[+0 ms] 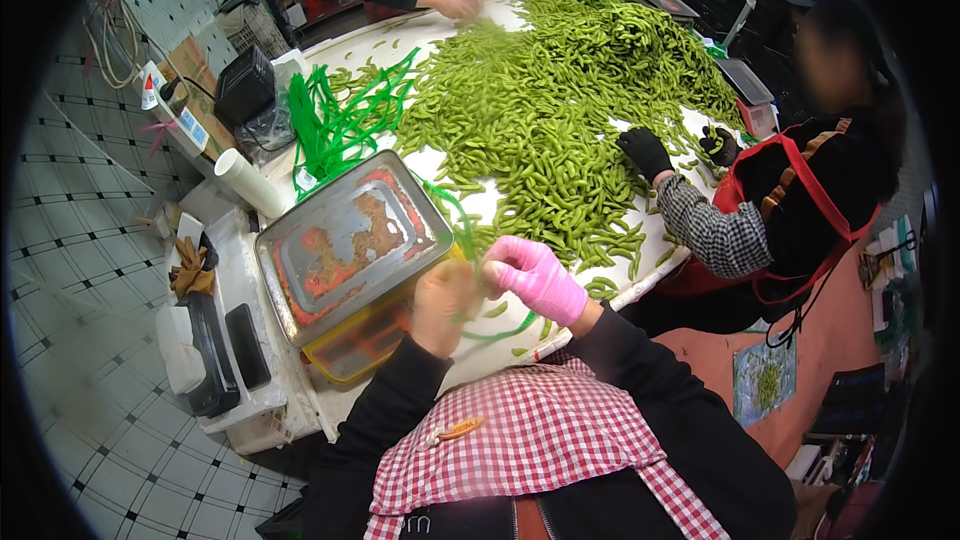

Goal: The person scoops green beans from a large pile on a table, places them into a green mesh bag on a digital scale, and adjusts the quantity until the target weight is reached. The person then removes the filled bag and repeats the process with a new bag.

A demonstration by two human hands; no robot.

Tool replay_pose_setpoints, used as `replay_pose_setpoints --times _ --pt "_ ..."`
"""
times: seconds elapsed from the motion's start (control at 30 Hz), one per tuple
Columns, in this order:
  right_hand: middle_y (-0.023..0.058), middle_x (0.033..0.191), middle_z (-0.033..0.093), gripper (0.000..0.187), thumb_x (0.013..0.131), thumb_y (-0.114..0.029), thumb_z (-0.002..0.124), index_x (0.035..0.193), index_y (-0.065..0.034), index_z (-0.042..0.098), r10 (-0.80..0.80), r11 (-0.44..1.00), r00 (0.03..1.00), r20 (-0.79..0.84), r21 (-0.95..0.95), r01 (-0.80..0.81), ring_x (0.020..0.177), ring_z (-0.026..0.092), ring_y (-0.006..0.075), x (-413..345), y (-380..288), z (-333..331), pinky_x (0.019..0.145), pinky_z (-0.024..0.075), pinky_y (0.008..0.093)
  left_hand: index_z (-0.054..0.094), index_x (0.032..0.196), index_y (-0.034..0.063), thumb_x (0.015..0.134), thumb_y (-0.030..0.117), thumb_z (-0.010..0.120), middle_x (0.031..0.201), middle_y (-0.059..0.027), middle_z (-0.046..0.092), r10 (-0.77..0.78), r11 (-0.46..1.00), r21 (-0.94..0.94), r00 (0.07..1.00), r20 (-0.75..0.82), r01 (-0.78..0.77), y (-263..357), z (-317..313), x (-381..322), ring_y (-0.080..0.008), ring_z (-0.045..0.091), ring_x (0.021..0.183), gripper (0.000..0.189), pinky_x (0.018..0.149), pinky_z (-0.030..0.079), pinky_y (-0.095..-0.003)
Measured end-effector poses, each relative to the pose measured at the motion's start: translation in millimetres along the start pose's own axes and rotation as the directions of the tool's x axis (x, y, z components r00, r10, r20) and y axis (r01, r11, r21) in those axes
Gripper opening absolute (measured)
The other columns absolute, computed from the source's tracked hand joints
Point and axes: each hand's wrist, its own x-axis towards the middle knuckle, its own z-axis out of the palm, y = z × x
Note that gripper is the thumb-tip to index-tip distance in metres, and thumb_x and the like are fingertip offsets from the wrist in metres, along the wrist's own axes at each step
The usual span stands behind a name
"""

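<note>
My bare left hand (445, 298) is blurred and closed on a green mesh strip, just off the right corner of a scale. Touching or nearly touching it, my right hand (536, 277) wears a pink glove and pinches the same green mesh (466, 229). One length of mesh rises behind my hands and another curves below them over the white table. The scale (358, 244) has a worn metal tray on a yellow body. Past my hands spreads a large heap of green bean pods (540, 142). A bundle of green mesh strips (330, 120) lies behind the scale.
At the right, a co-worker's black-gloved hand (645, 154) touches the pods. Two people stand across the table, one with bare hands (454, 6) over its edge. A white tube (250, 181), a phone (247, 345) and brown gloves (192, 268) lie at the left. Another scale (746, 81) stands at the right rim.
</note>
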Motion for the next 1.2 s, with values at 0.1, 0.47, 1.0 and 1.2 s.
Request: replay_pose_setpoints --times 0.1,0.47,1.0,1.2 --pt "0.0054 0.082 0.063 0.019 0.095 -0.020 0.059 0.096 -0.0004 0.057 -0.012 0.999 0.997 -0.081 0.045 0.016 0.074 0.062 0.0138 -1 6 0 0.071 0.0527 0.0282 0.045 0.070 0.0100 0.095 0.027 0.063 0.058 0.0012 0.040 -0.019 0.994 -0.108 1.000 -0.004 0.018 -4 -6 0 -0.0096 0.040 0.051 0.035 0.049 0.034 -0.0243" --pt "-0.0064 0.065 0.037 0.025 0.096 -0.037 0.057 0.090 -0.0132 0.052 -0.047 0.726 0.997 -0.063 0.684 0.077 0.051 0.031 0.0047 -12 0 -31 0.049 0.0274 0.0217 0.043 0.069 0.0119 0.099 0.020 0.054 0.061 0.0030 0.040 -0.104 0.873 -0.468 0.883 -0.458 -0.140 19 -47 15 -0.0078 0.037 0.052 0.033 0.051 0.036 -0.0244" --pt "-0.0064 0.056 0.040 0.036 0.099 -0.042 0.049 0.088 -0.0089 0.057 -0.040 0.912 0.914 -0.404 0.360 0.199 0.041 0.029 0.0061 -5 -22 -99 0.040 0.0241 0.0224 0.037 0.060 0.0117 0.093 0.071 0.024 0.050 0.0040 0.028 -0.400 0.906 -0.019 0.869 0.289 0.423 33 -43 -21 -0.0091 0.019 0.040 0.069 0.040 0.017 -0.0259" --pt "-0.0032 0.057 0.044 0.032 0.098 -0.035 0.053 0.093 -0.0035 0.060 0.290 0.957 0.943 -0.161 0.066 -0.283 0.042 0.034 0.0069 16 18 -124 0.040 0.0280 0.0234 0.045 0.062 0.0088 0.098 0.062 0.026 0.053 0.0051 0.028 -0.369 0.912 0.030 0.786 0.496 0.410 27 -40 -31 -0.0087 0.023 0.044 0.067 0.043 0.018 -0.0253"
